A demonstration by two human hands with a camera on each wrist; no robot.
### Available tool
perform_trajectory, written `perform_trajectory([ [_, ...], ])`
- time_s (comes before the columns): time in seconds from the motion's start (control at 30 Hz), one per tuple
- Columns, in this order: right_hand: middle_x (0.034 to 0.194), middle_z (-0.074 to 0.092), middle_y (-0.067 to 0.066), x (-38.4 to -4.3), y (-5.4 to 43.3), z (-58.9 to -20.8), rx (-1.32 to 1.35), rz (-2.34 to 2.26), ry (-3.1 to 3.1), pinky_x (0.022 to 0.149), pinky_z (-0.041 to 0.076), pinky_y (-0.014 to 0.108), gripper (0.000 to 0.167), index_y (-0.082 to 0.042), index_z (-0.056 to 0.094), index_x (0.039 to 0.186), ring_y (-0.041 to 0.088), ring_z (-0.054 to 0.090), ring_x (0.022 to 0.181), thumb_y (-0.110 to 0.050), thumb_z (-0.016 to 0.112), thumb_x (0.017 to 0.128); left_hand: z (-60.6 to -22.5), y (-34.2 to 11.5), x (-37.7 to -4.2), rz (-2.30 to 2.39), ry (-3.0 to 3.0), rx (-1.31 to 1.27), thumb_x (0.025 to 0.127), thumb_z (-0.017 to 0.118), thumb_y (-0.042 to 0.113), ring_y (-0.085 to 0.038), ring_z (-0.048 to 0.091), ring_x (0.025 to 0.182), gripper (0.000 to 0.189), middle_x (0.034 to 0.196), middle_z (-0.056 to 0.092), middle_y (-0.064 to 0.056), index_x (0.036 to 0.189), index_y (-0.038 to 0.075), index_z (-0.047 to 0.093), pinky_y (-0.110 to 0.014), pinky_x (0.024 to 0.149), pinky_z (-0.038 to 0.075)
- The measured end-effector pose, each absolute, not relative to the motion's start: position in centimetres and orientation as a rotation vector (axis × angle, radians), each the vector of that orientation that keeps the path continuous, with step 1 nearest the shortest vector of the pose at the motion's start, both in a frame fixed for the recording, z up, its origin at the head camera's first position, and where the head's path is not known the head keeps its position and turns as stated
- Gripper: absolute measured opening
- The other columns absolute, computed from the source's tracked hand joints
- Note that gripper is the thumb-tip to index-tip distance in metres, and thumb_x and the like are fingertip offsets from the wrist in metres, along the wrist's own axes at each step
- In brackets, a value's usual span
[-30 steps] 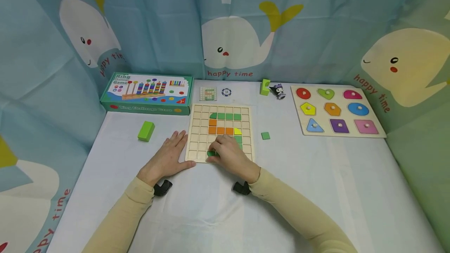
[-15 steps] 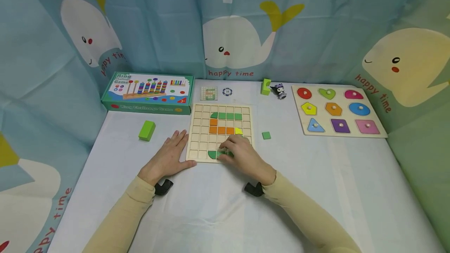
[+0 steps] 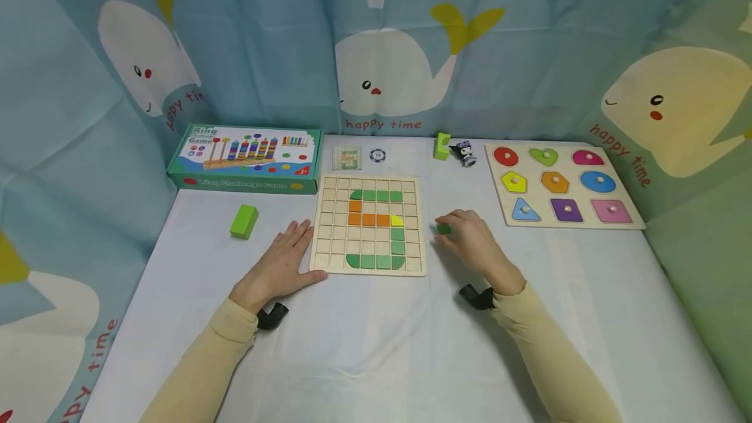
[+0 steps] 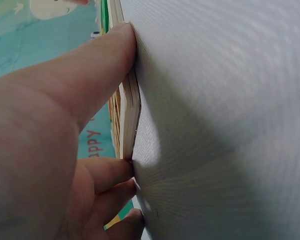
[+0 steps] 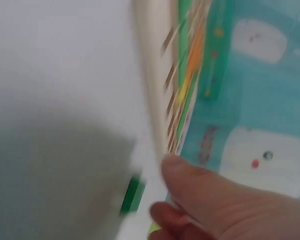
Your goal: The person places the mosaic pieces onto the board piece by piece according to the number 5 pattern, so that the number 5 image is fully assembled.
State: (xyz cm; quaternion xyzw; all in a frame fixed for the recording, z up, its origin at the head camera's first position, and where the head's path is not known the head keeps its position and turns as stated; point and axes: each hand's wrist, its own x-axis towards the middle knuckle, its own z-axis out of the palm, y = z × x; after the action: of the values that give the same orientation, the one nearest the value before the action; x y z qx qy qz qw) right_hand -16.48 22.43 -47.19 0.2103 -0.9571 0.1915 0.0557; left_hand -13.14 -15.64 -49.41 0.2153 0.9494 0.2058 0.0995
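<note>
A wooden grid board point(image 3: 330, 232) lies mid-table, with green, orange and yellow tiles set in its squares in a shape like a 5. My left hand point(image 3: 279, 266) rests flat on the table, thumb and fingers spread against the board's lower left corner; in the left wrist view the fingertips point(image 4: 125, 37) meet the board's edge point(image 4: 129, 115). My right hand point(image 3: 474, 243) is over the table right of the board, fingers bent above a loose green square tile point(image 3: 443, 229). In the right wrist view that tile point(image 5: 133, 194) lies on the cloth, apart from the thumb point(image 5: 182, 172).
A Ring Challenge Game box point(image 3: 247, 158) stands at the back left, a green block point(image 3: 243, 221) before it. Behind the board lie a pattern card point(image 3: 346, 158) and a round chip point(image 3: 378, 155). A notched green block point(image 3: 442, 147), a small figurine point(image 3: 465, 153) and a shape puzzle point(image 3: 546, 204) sit to the right.
My right hand has lifted off the board's lower row and moved right to the loose green tile, uncovering the green tiles at the lower right. The left hand has stayed in place.
</note>
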Motion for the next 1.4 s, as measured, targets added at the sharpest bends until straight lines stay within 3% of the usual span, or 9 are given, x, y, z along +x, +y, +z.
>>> perform_trajectory([
  [0.23,0.101,0.067,0.017,-16.5,24.4,-47.6,0.508,0.502,-2.974,0.077,0.048,0.049,0.037,0.005,0.07,0.112,0.035,0.058,0.093,-0.011,0.082,0.08,-49.6,-15.7,-13.2,0.615,2.811,0.631,0.087,0.069,0.051,-0.037,0.009,0.146,0.098,0.158,0.017,-0.022,0.151,-0.008,0.024,-0.055,0.114,0.015],
  [0.57,0.094,0.064,0.013,-16.8,24.7,-48.5,0.527,0.565,-2.956,0.071,0.045,0.044,0.041,0.001,0.068,0.118,0.031,0.055,0.086,-0.011,0.081,0.081,-49.6,-15.7,-13.2,0.594,2.8,0.615,0.087,0.067,0.054,-0.035,0.008,0.146,0.098,0.159,0.015,-0.019,0.152,-0.006,0.023,-0.053,0.114,0.013],
  [0.77,0.089,0.062,0.011,-17.1,24.5,-49.2,0.527,0.564,-2.924,0.067,0.043,0.042,0.029,-0.002,0.072,0.107,0.029,0.054,0.081,-0.011,0.081,0.081,-49.7,-15.8,-13.3,0.596,2.804,0.622,0.087,0.067,0.053,-0.036,0.009,0.146,0.098,0.159,0.015,-0.02,0.151,-0.006,0.023,-0.054,0.114,0.013],
  [1.07,0.092,0.06,0.014,-17.0,23.8,-49.2,0.514,0.496,-2.931,0.07,0.044,0.044,0.024,0.005,0.068,0.098,0.032,0.054,0.083,-0.011,0.079,0.084,-49.5,-15.9,-13.3,0.596,2.808,0.632,0.087,0.068,0.052,-0.037,0.009,0.146,0.098,0.159,0.016,-0.021,0.151,-0.007,0.023,-0.054,0.114,0.014],
  [1.4,0.094,0.063,0.016,-16.8,22.1,-48.5,0.565,0.704,-2.883,0.076,0.047,0.045,0.03,0.007,0.063,0.106,0.031,0.057,0.086,-0.013,0.076,0.087,-49.5,-15.7,-13.3,0.591,2.795,0.612,0.087,0.068,0.053,-0.036,0.008,0.146,0.099,0.159,0.015,-0.02,0.152,-0.006,0.022,-0.053,0.115,0.013],
])
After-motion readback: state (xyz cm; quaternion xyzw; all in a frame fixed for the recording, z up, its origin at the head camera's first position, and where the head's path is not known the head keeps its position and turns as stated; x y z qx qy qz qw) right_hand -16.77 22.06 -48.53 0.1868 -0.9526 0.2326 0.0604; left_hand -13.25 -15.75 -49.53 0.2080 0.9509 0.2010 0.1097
